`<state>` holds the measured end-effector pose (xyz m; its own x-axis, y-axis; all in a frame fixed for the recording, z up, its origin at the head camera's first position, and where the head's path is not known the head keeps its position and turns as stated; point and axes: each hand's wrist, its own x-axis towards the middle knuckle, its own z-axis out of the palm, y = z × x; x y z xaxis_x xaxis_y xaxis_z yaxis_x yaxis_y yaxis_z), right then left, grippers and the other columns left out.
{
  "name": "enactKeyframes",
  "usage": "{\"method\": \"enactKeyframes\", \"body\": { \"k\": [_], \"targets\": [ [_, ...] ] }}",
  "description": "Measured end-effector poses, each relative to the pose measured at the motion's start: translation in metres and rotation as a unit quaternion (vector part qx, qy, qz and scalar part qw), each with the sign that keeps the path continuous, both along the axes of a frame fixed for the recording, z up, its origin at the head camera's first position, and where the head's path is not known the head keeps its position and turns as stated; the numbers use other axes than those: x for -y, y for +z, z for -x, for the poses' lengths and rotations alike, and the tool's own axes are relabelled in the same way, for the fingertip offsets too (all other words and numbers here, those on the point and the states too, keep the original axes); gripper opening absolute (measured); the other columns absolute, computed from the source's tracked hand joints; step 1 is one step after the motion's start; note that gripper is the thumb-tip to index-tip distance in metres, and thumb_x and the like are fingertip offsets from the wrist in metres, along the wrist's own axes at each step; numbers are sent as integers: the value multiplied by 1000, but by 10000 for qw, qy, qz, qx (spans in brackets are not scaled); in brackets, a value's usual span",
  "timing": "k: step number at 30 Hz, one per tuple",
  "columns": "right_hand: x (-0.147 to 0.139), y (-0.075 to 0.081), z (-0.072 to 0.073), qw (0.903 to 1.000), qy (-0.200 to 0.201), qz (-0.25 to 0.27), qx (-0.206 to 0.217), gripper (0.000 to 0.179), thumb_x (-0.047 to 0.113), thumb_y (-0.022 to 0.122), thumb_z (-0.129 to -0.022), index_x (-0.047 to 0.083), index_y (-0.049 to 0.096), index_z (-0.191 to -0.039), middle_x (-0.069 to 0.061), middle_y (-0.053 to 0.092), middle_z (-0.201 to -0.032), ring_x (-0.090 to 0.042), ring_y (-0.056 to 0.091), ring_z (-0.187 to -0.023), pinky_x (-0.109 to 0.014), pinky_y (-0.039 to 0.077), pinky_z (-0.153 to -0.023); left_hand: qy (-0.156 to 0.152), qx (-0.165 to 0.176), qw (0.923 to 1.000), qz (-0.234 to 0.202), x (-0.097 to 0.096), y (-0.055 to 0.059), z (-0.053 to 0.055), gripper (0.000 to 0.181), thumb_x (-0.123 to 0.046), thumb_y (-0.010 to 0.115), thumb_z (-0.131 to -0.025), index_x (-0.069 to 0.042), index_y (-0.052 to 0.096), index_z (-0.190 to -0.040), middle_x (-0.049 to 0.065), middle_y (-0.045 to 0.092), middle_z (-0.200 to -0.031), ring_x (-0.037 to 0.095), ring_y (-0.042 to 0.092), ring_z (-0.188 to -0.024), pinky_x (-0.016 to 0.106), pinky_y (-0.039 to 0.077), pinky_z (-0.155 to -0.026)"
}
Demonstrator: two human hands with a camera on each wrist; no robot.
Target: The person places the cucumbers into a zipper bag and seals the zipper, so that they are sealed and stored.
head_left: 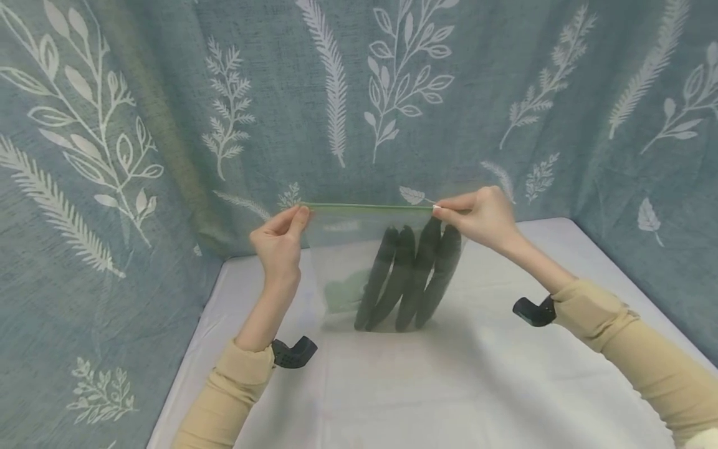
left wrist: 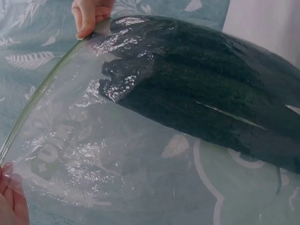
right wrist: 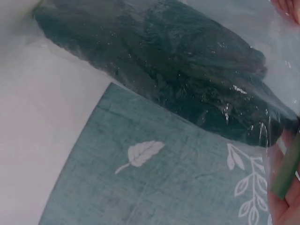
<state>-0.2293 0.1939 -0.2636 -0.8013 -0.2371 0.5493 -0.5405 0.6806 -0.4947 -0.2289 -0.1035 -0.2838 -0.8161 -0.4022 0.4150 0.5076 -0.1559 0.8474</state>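
A person holds a clear plastic bag (head_left: 348,262) upright above a white table (head_left: 477,386), one hand at each end of the bag's green zip strip (head_left: 367,206). The left hand (head_left: 278,240) pinches the left end of the strip between thumb and curled fingers, the wrist bent upward. The right hand (head_left: 482,215) pinches the right end in the same way, fingertips meeting on the strip. The strip runs straight and level between the two hands. Inside the bag four dark green cucumbers (head_left: 406,277) stand close together, leaning slightly, their lower ends near the bottom of the bag, which sits at or just above the table; whether it touches cannot be told. The cucumbers fill the right half of the bag, nearer the right hand, and the left half shows a faint green print. Both arms wear beige sleeves (head_left: 634,349), with a black camera mount (head_left: 533,310) at each wrist. Behind and to both sides hangs a blue-grey cloth (head_left: 168,125) printed with white leaves and ferns. From the left wrist view the cucumbers press dark against the shiny, wrinkled plastic. From the right wrist view the right hand's fingers (right wrist: 287,206) close on the green strip at the frame's edge.
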Motion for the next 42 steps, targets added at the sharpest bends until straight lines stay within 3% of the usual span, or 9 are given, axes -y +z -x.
{"method": "enactKeyframes", "body": {
  "k": [13, 15, 17, 19, 22, 27, 34, 39, 42],
  "targets": [
    [-27, -5, -4, 9956, -686, 370, 528, 28, 27, 68, -87, 5, 73, -104, -20, 72, -92, -3, 13, -32, -21, 11, -35, 345, -162, 9993, 53, 13, -7, 3, 9, 2, 70, -81, -4, 74, -85, -15, 71, -64, 3, 69, -65, 18, 57, -73],
    [-27, -6, -2, 9954, -665, 436, 535, 29, 28, 68, -88, 5, 73, -104, -18, 72, -97, -7, 41, -34, -18, 21, -36, 301, -257, 9992, 65, 15, -7, 4, 8, 2, 70, -81, -4, 74, -84, -14, 71, -65, 3, 69, -65, 18, 57, -72],
    [-28, -10, -1, 9933, -696, 629, 680, 31, 32, 67, -88, 7, 72, -106, -16, 72, -101, -16, 66, -57, -17, 40, -45, 231, -314, 9992, 132, 16, -7, 4, 6, 0, 72, -80, -5, 75, -83, -14, 71, -66, 3, 69, -66, 18, 57, -73],
    [-30, -14, -1, 9895, -621, 898, 952, 36, 35, 65, -90, 7, 70, -111, -16, 70, -108, -27, 71, -90, -27, 57, -67, 150, -295, 9993, 194, 16, -7, 4, 6, -2, 73, -80, -7, 75, -82, -15, 71, -67, 2, 69, -68, 19, 57, -75],
    [-33, -24, -3, 9785, -497, 1432, 1399, 44, 40, 62, -91, 7, 66, -119, -15, 66, -119, -25, 63, -113, -43, 53, -95, 67, -193, 9992, 333, 16, -7, 1, 8, -3, 73, -80, -11, 75, -82, -17, 71, -69, 2, 69, -71, 19, 57, -78],
    [-31, -51, -6, 9641, 168, 1909, 1841, 52, 27, 61, -93, 4, 47, -138, -20, 53, -136, -28, 54, -125, -37, 50, -101, 36, -30, 9992, 403, 17, -9, -4, 12, -2, 71, -81, -14, 75, -84, -17, 71, -69, 2, 69, -72, 19, 56, -80],
    [-17, -119, -1, 9450, 1176, 1519, 2646, 78, 18, 66, -89, 2, 19, -150, -26, 41, -144, -43, 45, -130, -49, 44, -105, -82, -86, 9994, 323, 16, -13, -4, 20, -7, 75, -80, -26, 73, -76, -17, 72, -71, 1, 68, -72, 18, 55, -78],
    [-8, -146, 0, 9319, 1328, 2139, 2609, 77, 11, 65, -89, 8, 18, -151, -26, 47, -140, -41, 54, -122, -37, 54, -95, -435, -309, 9976, 447, 19, -18, -2, 15, -13, 77, -79, -27, 74, -78, -16, 73, -76, 1, 68, -74, 17, 55, -76],
    [-8, -149, -3, 9285, 1370, 2306, 2568, 78, 6, 65, -88, 9, 18, -151, -28, 53, -132, -22, 64, -111, -28, 56, -90, -1126, -552, 9894, 729, 29, -25, 0, 25, -15, 75, -82, -20, 72, -106, -11, 73, -99, 4, 67, -95, 18, 54, -87]
  ]
}}
